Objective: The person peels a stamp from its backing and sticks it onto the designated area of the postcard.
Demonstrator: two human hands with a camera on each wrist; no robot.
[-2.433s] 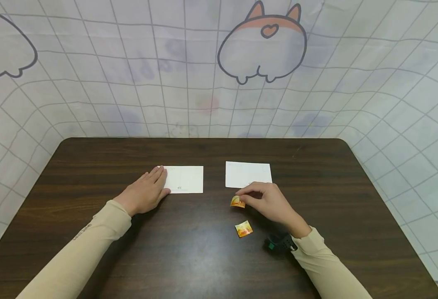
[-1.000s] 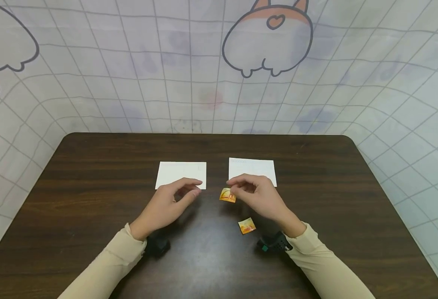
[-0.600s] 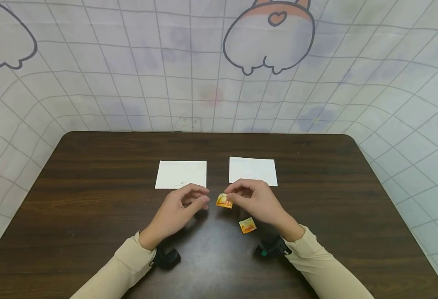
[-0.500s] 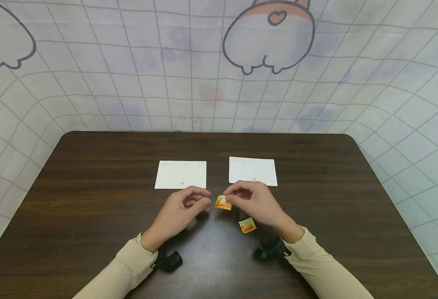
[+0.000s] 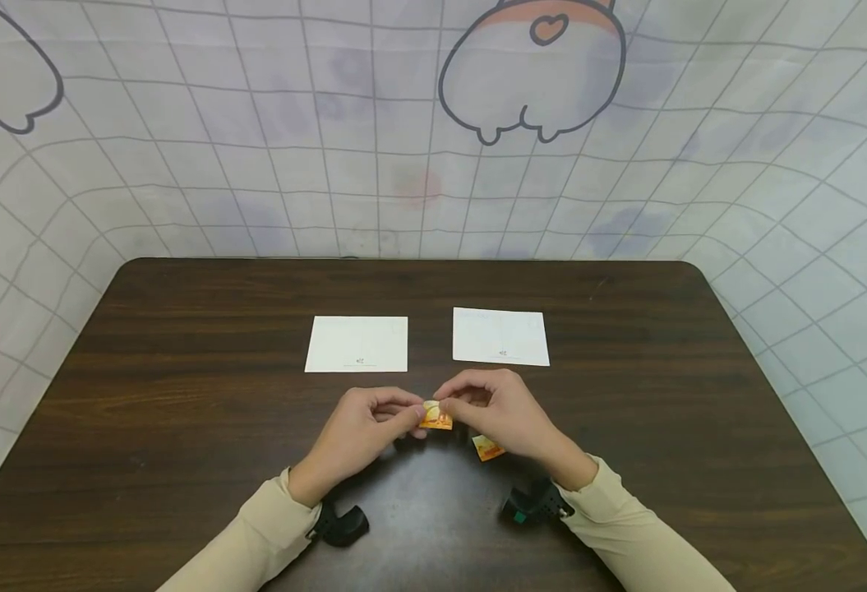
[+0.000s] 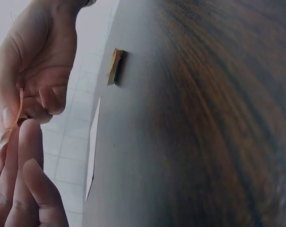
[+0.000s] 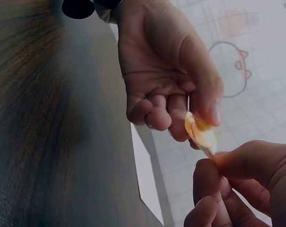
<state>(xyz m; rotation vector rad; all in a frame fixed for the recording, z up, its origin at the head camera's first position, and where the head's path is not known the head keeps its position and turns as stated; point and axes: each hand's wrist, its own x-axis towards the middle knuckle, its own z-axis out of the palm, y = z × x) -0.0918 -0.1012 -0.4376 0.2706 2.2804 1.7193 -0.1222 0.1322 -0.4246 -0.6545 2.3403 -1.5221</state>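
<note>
Holding one small orange and yellow paper square between them, the left hand and the right hand meet just above the table. The left hand pinches the square's left edge between thumb and fingertips, and the right hand pinches the opposite edge in the same way, its other fingers loosely curled. Seen from the right wrist, the square is bent into a curve between the two thumbs. Below the right hand, on the side nearer the person, a second paper square lies on the table, partly hidden by that hand; the left wrist view shows it buckled rather than flat. Beyond the left hand lies a white card, and beyond the right hand another card, slightly turned; the two are apart, each with a small printed mark near the edge closer to the hands. Behind each hand, a black device sits under the wrist, next to a cream sleeve. Well past the hands, a white cloth with grey grid lines and cartoon animals stands behind the table.
</note>
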